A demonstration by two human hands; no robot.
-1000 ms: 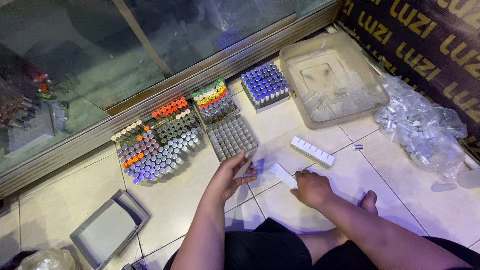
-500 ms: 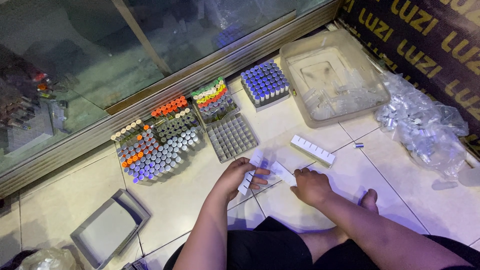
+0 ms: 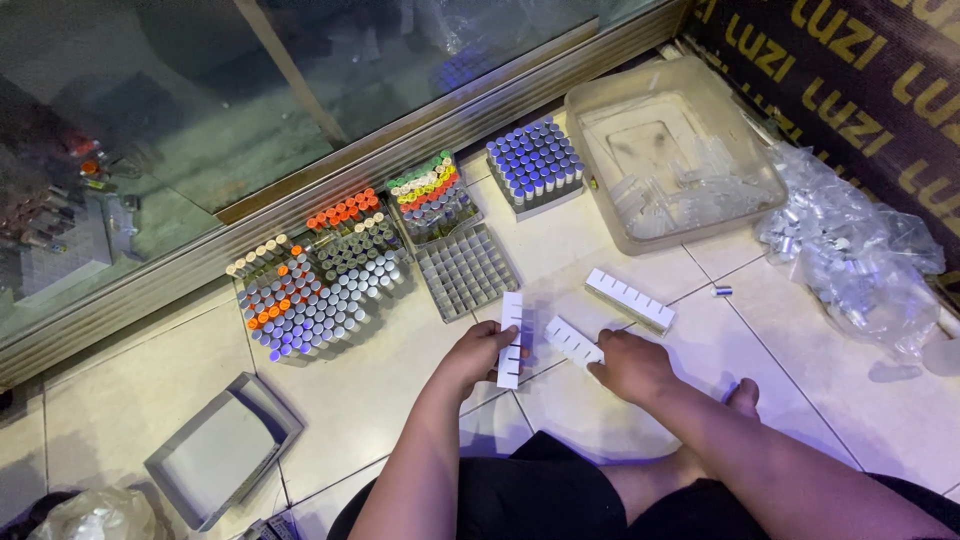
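Note:
I sit on a tiled floor. My left hand (image 3: 480, 352) grips a white slotted strip (image 3: 511, 318) that lies lengthwise on the tile in front of me. My right hand (image 3: 632, 364) rests on the near end of a second white slotted strip (image 3: 570, 339), which lies at a slant beside the first. A third white slotted strip (image 3: 630, 299) lies apart, further right. Just beyond the hands stands an empty grey grid rack (image 3: 465, 270).
Racks of capped vials stand along a glass case: silver and orange (image 3: 318, 292), mixed colours (image 3: 428, 193), blue (image 3: 535, 163). A clear plastic tub (image 3: 668, 150) and a bag of small vials (image 3: 860, 260) are at right. A grey tray (image 3: 222, 448) lies at left.
My left hand drew back toward me and closed on the upright white strip. The right hand stayed on the slanted strip and shifted slightly.

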